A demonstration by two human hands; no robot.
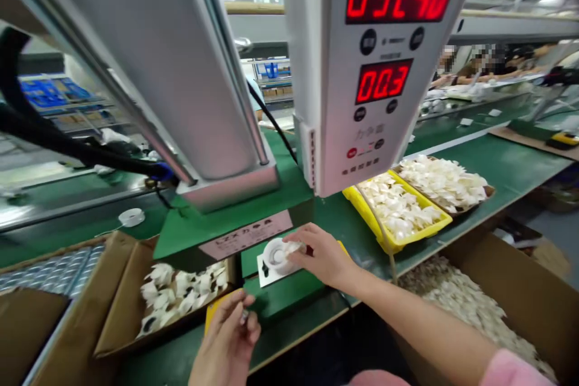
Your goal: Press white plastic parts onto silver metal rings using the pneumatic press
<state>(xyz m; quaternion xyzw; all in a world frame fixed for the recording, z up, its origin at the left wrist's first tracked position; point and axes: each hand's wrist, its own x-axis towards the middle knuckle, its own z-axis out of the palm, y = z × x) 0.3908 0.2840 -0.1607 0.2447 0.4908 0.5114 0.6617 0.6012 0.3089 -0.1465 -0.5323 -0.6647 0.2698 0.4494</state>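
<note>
My right hand is closed in a pinch on a small white plastic part. It holds that part at the right side of a round white holder, which sits on a pale plate at the foot of the press. Lower left, my left hand has its fingers curled together, with a tiny shiny bit at the fingertips too small to name. Just above both hands is the green press base with a pink label. A yellow piece shows behind the left hand.
The control box with red digits hangs above the right hand. White parts fill a yellow tray and a box at right, and a carton at left. A larger carton stands lower right. People sit far right.
</note>
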